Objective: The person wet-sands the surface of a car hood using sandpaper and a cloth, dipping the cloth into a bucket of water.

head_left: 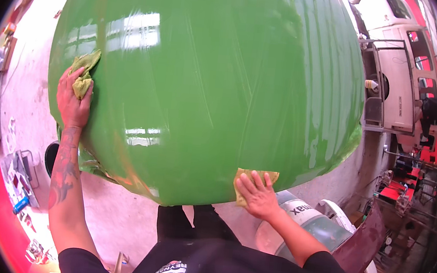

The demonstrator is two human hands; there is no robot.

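A large glossy green curved panel (208, 83), like a car hood, fills the middle of the view, with pale streaks and reflections on it. My left hand (75, 99) grips a crumpled yellow-green cloth (85, 63) against the panel’s left side. Near the lower right edge, my right hand (256, 193) lies with fingers spread on a flat yellow cloth (239, 199), pressing it on the green surface.
A clear drum-like container (277, 231) and a dark maroon panel (361, 240) stand below right. A beige vehicle body (391, 90) is at right, with someone in dark clothing (434, 112) beside it. Tools and boxes (22, 181) line the left side on the floor (116, 216).
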